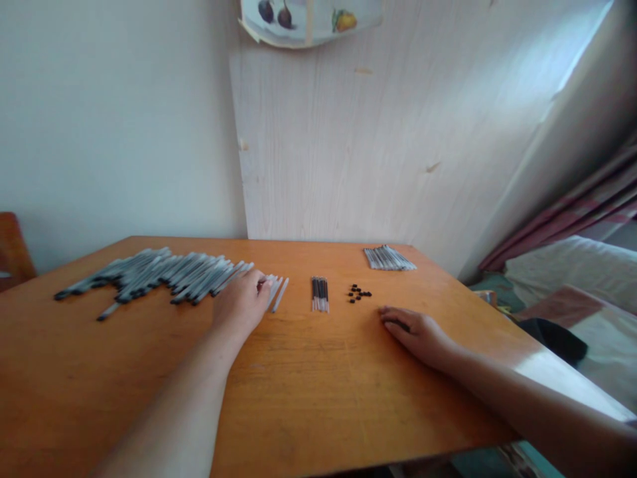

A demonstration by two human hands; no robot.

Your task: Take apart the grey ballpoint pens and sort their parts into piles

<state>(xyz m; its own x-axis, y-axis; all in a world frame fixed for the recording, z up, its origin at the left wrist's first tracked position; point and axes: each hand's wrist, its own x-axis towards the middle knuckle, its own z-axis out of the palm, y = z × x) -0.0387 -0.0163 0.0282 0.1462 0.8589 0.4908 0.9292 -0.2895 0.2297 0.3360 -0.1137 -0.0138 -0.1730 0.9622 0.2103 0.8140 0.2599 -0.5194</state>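
My left hand (pixel 242 299) is closed, thumb and fingers together, at a small row of clear pen barrels (pixel 281 295) on the table. Its fingers hide part of that row, and I cannot make out what is between them. Just to the right, several black ink refills (pixel 320 294) lie side by side. Beyond these is a scatter of small black pen plugs (pixel 358 293). My right hand (pixel 418 334) rests palm down on the wood near the plugs, fingers stretched out and holding nothing.
A large heap of clear pens with black ends (pixel 159 275) covers the left part of the wooden table (pixel 308 392). More pen pieces (pixel 389 257) lie in a bundle at the back right. A wall (pixel 328 146) stands behind, and a bed (pixel 587 285) is on the right.
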